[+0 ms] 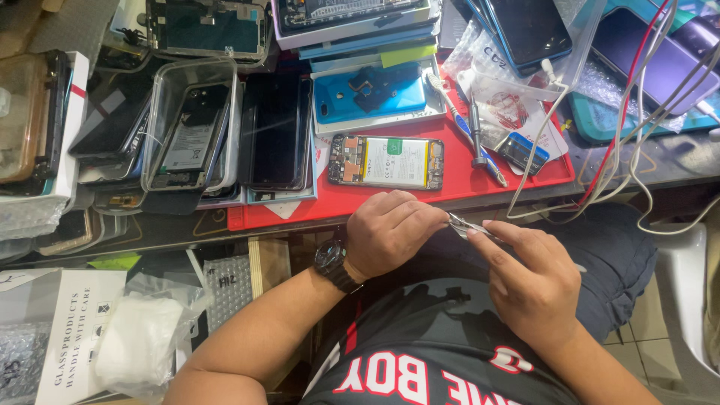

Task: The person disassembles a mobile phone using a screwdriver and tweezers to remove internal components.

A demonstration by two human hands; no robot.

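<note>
My left hand [390,232], with a dark watch [335,264] on its wrist, and my right hand [529,274] meet in front of my chest, just below the bench edge. Between their fingertips they pinch a small thin silvery piece [465,223]; what it is cannot be made out. Right above the hands, an opened phone [385,161] with its back off lies on a red work mat [420,196], its white battery and circuit board exposed.
A blue phone back cover [371,96] sits in a tray behind the opened phone. A screwdriver [476,135] and toothbrush lie on the mat's right. Dark phone screens [276,131] and clear trays crowd the left; white and red cables [615,142] hang right. A white box [64,330] stands lower left.
</note>
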